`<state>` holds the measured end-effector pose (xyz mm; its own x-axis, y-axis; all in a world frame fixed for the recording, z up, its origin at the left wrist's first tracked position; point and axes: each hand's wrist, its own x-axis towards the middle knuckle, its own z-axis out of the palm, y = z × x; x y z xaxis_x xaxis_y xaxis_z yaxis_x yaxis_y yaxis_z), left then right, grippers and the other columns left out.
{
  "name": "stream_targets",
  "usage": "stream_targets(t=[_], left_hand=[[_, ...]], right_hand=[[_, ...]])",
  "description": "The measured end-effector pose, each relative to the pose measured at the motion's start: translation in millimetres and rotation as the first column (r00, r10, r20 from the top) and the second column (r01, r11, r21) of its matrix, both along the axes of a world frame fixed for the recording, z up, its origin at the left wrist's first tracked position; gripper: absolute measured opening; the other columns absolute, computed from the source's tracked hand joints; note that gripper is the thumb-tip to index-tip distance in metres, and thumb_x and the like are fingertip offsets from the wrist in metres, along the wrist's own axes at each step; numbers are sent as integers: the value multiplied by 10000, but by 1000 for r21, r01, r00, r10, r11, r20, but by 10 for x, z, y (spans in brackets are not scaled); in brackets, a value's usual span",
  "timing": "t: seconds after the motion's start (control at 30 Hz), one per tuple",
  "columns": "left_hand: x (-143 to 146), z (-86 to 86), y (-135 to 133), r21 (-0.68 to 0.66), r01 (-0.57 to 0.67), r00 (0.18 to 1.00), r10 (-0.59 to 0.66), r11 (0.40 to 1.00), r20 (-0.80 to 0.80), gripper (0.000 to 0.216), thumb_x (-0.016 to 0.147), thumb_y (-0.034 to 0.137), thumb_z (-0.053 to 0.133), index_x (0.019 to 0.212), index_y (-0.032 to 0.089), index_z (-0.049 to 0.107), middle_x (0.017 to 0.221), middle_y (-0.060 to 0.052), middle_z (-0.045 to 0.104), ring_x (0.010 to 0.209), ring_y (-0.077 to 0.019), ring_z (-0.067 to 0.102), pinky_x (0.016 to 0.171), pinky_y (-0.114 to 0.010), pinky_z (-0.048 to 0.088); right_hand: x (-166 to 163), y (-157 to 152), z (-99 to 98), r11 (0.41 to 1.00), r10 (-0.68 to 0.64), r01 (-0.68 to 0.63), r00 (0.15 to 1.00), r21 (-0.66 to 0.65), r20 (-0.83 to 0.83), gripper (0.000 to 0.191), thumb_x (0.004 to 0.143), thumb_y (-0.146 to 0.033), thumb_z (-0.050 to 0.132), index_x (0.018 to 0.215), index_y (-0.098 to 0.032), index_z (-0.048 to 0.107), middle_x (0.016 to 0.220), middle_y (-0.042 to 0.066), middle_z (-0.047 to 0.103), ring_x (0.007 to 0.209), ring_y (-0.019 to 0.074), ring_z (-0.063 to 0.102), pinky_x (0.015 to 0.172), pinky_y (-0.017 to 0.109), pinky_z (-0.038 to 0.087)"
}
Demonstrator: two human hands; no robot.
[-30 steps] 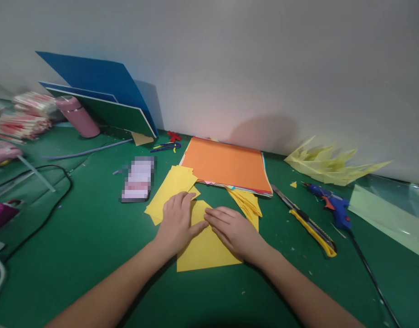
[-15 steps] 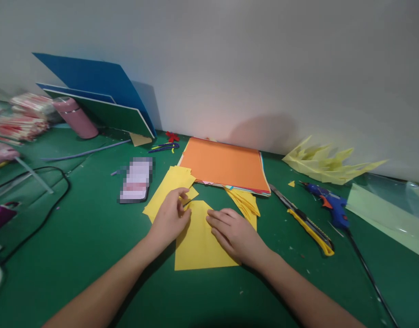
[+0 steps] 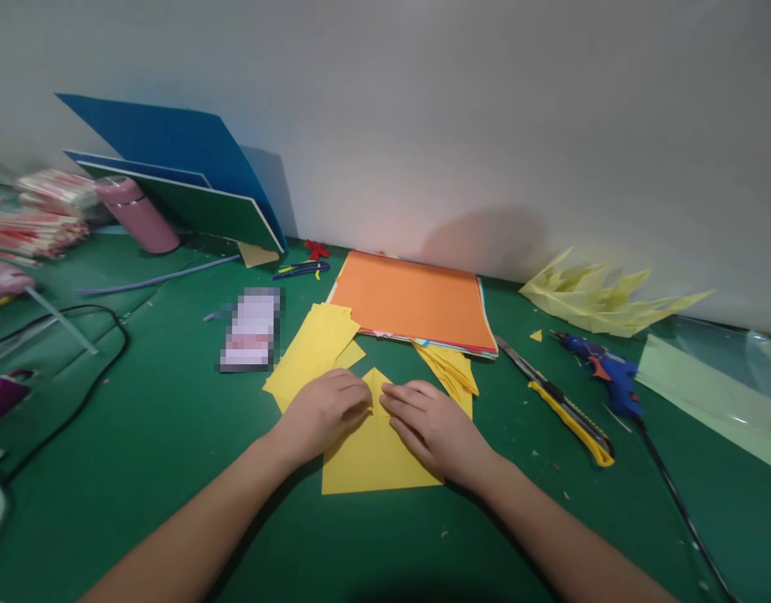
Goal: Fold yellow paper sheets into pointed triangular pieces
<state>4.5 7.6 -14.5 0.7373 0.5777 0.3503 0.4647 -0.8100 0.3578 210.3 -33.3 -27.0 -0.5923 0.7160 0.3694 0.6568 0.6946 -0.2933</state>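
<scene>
1. One pink bottle (image 3: pixel 137 216), in front of three leaning boards (image 3: pixel 197 209): two blue, one green.
2. One phone (image 3: pixel 252 331), flat, screen blurred.
3. One fanned yellow pile (image 3: pixel 313 352); sheets too overlapped to count.
4. One left hand (image 3: pixel 326 410), fingers curled onto the yellow sheet; thumb hidden, so cannot tell if pinching.
5. One yellow sheet (image 3: pixel 379 465), flat on the tabletop (image 3: pixel 335 548) between and under both hands, far end folded to one point.
6. One orange-topped paper stack (image 3: pixel 411 293), beyond.
7. One right hand (image 3: pixel 432 423), grip unclenched, fingers side by side, flat on the same sheet.
8. One bunch of folded yellow pieces (image 3: pixel 452 373).
9. One yellow-handled cutter (image 3: pixel 571 423).
10. One blue glue gun (image 3: pixel 618 381), near one spiky paper piece (image 3: pixel 602 303).
</scene>
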Motion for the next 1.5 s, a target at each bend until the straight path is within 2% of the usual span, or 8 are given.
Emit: stream_targets(t=[0.17,0.33,0.47,0.7,0.9,1.03,1.2,1.5], left_hand=[[-5,11,25,6,53,997,-54,999,47,185,905,214,495,791,166,633,831,-57,701,776,-170,630,750,-321,521],[17,-3,16,96,110,990,-117,989,80,242,923,205,489,753,151,653,766,-44,708,726,-149,623,690,-279,523],[28,-27,12,96,136,985,-145,986,93,239,919,202,504,750,145,662,740,-37,708,727,-146,627,686,-268,526],[-1,0,19,60,148,987,-151,987,45,267,933,221,471,788,144,681,802,-51,715,768,-159,643,705,-279,537],[-22,25,28,-23,173,985,-173,985,9,246,934,227,468,859,144,687,883,-60,720,838,-168,657,776,-294,542],[-29,41,32,-60,171,985,-170,983,18,245,937,220,462,860,147,683,936,-69,714,881,-160,659,811,-282,540],[-41,28,33,-44,156,987,-157,987,-18,258,938,221,458,845,164,692,963,-69,708,901,-161,659,822,-289,535],[-33,12,23,3,133,990,-133,991,-38,331,954,246,418,815,147,701,971,-95,704,853,-169,666,765,-272,539]], right_hand=[[8,6,3,1000,4,-5,1000,25,4,317,941,-191,399,1138,-107,632,1170,131,651,948,249,579,841,427,526],[12,9,-13,1000,10,-10,1000,25,-4,311,939,-191,411,1142,-113,632,1168,130,653,954,240,582,841,423,528],[12,4,-33,1000,-3,3,1000,21,-10,312,935,-188,419,1142,-95,633,1170,128,653,952,246,573,835,417,532],[13,6,-31,1000,7,-8,1000,29,17,323,937,-190,411,1145,-85,635,1180,134,648,949,249,573,844,423,529],[34,6,-9,999,29,-29,999,15,16,321,935,-191,417,1151,-107,640,1195,123,644,935,237,587,811,417,549],[53,16,-45,999,40,-41,999,35,22,325,937,-192,414,1148,-106,646,1190,106,651,1061,257,581,905,439,521],[74,23,-99,995,56,-59,998,74,42,328,951,-202,400,1148,-108,645,1194,102,649,1132,257,578,927,424,521],[73,11,-129,984,50,-58,997,167,51,321,953,-189,401,1111,-101,666,1159,105,665,1113,260,601,886,399,552]])
